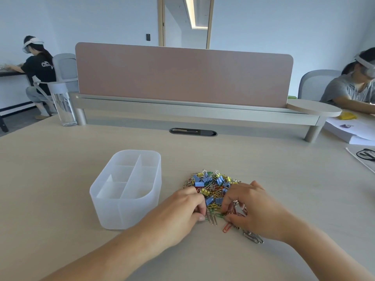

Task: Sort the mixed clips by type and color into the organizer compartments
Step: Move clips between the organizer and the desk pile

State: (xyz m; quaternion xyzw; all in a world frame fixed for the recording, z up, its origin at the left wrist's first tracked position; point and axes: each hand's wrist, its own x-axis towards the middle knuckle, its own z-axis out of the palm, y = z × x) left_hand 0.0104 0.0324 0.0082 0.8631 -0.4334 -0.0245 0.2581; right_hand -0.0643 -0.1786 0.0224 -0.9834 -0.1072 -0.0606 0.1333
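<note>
On the pale wooden table (60,179) a heap of mixed clips (211,187) lies in front of the person, right of the middle. It is a tangle of blue binder clips (199,183), yellow binder clips (205,192) and thin paper clips in silver, red, green and yellow. Just left of the heap and apart from it stands the translucent white organizer (113,211), with one long compartment along its right side and smaller ones on its left. The left hand (182,207) rests at the near left edge of the heap, fingers curled, the thumb tip close to a few silver paper clips (211,219). Whether it has hold of any cannot be told. The right hand (253,207) arches over the near right part of the heap with curled fingers, tips down among the clips beside a green paper clip (220,215). Again a grip cannot be made out. An orange paper clip (227,228) and a chain of silver ones (253,237) lie loose near the right wrist. Farther back stand a clear water bottle (63,104) and a pink divider screen (182,76).
</note>
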